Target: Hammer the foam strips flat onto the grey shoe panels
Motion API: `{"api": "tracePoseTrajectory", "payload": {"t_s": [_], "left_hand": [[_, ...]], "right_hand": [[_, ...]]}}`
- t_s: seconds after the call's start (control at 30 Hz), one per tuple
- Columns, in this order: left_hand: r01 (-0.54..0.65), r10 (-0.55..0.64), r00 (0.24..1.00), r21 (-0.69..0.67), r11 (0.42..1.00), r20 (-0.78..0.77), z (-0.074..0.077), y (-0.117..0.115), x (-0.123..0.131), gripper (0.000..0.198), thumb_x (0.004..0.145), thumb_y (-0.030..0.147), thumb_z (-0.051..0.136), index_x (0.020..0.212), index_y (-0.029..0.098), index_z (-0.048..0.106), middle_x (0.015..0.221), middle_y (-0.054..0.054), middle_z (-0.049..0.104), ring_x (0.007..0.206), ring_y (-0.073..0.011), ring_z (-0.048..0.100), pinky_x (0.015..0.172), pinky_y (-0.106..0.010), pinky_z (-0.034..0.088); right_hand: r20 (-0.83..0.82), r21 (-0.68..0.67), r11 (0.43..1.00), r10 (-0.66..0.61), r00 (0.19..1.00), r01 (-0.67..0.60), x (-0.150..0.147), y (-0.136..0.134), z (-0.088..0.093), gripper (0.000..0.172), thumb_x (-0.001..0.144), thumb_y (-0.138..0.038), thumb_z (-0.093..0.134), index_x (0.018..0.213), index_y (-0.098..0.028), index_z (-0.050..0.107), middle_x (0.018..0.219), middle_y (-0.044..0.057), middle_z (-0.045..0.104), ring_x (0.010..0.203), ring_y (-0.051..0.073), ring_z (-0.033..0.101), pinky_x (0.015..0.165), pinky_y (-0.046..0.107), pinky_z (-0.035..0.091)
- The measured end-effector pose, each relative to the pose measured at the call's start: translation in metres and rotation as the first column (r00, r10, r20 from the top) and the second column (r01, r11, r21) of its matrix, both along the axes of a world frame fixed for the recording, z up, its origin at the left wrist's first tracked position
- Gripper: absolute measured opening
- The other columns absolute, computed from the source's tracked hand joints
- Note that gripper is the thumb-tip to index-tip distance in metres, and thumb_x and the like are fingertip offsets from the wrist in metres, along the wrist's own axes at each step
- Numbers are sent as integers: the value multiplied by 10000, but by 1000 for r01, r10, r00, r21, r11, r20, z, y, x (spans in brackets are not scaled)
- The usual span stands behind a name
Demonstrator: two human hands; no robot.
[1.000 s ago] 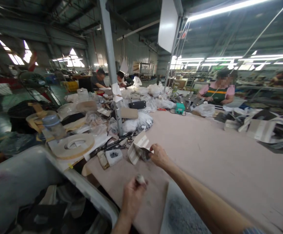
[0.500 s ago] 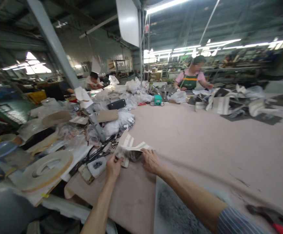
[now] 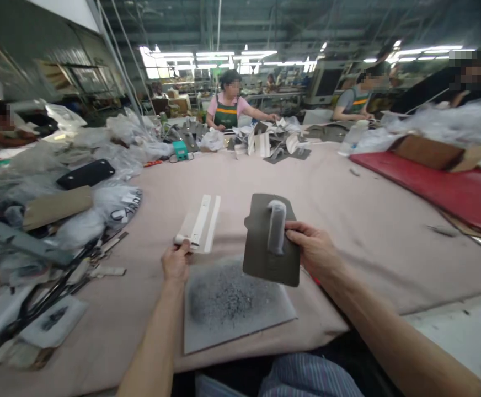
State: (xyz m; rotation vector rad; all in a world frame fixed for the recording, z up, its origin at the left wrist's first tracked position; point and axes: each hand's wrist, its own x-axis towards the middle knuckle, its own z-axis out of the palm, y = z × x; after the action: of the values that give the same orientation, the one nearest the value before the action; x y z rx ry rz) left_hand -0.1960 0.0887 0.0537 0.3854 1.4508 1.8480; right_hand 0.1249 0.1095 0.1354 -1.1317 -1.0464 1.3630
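My left hand (image 3: 176, 263) pinches the lower left corner of a white and beige striped piece (image 3: 203, 223), raised over the pink cloth. My right hand (image 3: 313, 245) grips the right edge of a dark grey-green flat panel (image 3: 257, 242), which carries a pale, wrapped strip (image 3: 277, 227) on its face. The two pieces are apart. Below and between them, a grey board (image 3: 224, 309) with dark speckles lies near the table's front edge.
The table (image 3: 174, 176) has a pink cover. Plastic bags (image 3: 120, 132) and black strips clutter the left. A teal box (image 3: 180, 150) and a pile of pieces (image 3: 261, 143) stand at the back. A red sheet (image 3: 447, 179) lies right. Several people work beyond.
The view has turned right. My hands have moved apart; the striped piece is now in my left hand alone, and my right hand has a dark panel not seen in it before.
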Motion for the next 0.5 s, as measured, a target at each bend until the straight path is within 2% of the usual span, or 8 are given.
{"api": "tracePoseTrajectory", "payload": {"t_s": [0.07,0.13,0.23,0.27,0.3,0.37,0.43,0.5], "left_hand": [[52,-80,984,-179,983,-157,-8,1,18,281,588,285,767,797,119,677,783,-45,699,735,-180,631,687,-282,522],[-16,-100,910,-276,961,-402,-13,-6,30,258,617,276,746,814,117,695,803,-55,711,771,-198,636,714,-283,521],[-182,-35,672,-212,960,-739,-11,-27,45,320,671,303,731,935,122,715,954,-82,719,900,-227,639,853,-323,506],[-216,-8,607,-174,961,-795,-8,-34,53,342,689,320,729,971,126,717,986,-86,714,918,-228,637,883,-331,496],[-218,6,578,-148,965,-816,-5,-40,64,357,708,338,727,999,131,716,996,-83,712,918,-223,639,895,-331,490],[-113,-31,650,-137,984,-760,-1,-48,92,357,740,359,721,1021,139,716,949,-65,717,875,-201,648,862,-305,495],[121,-171,774,-122,985,-610,-2,-50,127,335,761,369,720,1007,142,716,911,-51,724,861,-186,657,830,-276,503],[324,-320,833,-72,943,-452,-9,-46,160,322,746,373,747,962,138,713,900,-55,730,862,-184,667,837,-280,517]], "right_hand": [[-48,-154,980,121,992,-127,24,-31,-24,349,631,-308,708,941,-154,666,786,12,688,652,141,596,643,276,489],[39,-242,945,237,971,-221,39,-60,-55,349,684,-292,636,1010,-168,646,819,10,690,666,149,606,643,282,491],[368,-213,952,287,885,-220,53,-93,-101,359,745,-221,520,1082,-172,636,908,31,693,786,181,634,735,318,507],[458,-174,962,270,847,-213,57,-100,-113,372,764,-200,494,1107,-169,636,959,45,695,856,193,642,795,335,508],[513,-138,968,250,821,-209,60,-105,-123,389,785,-187,476,1140,-168,633,1018,59,694,930,203,643,859,351,502],[542,-104,970,241,805,-220,64,-110,-135,414,828,-183,459,1211,-171,617,1122,77,683,1047,212,632,958,373,478],[542,-96,966,252,802,-239,66,-110,-139,421,851,-186,462,1246,-169,606,1178,87,674,1108,217,621,1009,383,460],[547,-87,961,268,793,-264,67,-109,-138,417,858,-183,475,1254,-170,608,1200,91,671,1133,222,616,1032,389,450]]}}
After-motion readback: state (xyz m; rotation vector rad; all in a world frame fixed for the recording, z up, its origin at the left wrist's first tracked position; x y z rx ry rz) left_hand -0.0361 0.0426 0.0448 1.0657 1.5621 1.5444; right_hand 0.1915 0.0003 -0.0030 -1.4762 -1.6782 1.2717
